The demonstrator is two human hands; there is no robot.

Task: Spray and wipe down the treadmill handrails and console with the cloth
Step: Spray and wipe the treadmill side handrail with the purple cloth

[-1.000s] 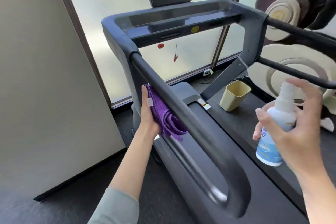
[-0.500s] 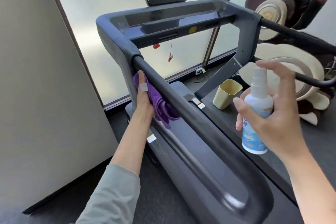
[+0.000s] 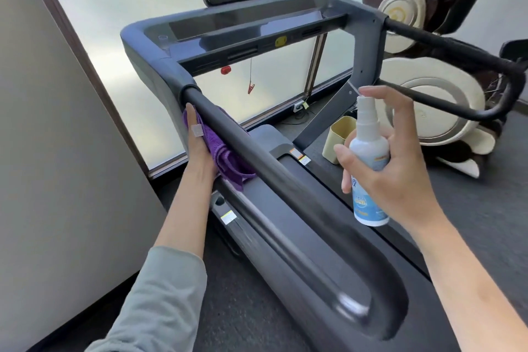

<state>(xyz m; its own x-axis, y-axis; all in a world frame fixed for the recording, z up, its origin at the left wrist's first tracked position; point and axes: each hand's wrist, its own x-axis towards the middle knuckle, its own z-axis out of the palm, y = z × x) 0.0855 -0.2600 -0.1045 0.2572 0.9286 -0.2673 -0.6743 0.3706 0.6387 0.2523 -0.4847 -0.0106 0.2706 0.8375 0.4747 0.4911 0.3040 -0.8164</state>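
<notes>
At center left of the frame, the left hand (image 3: 197, 148) lies with fingers straight, pressing a purple cloth (image 3: 225, 160) against the outer side of the treadmill's near handrail (image 3: 257, 157), just below where the rail joins the console (image 3: 245, 28). At center right, the right hand (image 3: 391, 177) grips a white spray bottle (image 3: 370, 168) upright, forefinger arched over its nozzle. The far handrail (image 3: 445, 46) runs behind the bottle. A beige cup (image 3: 337, 137) stands on the floor beyond the belt.
</notes>
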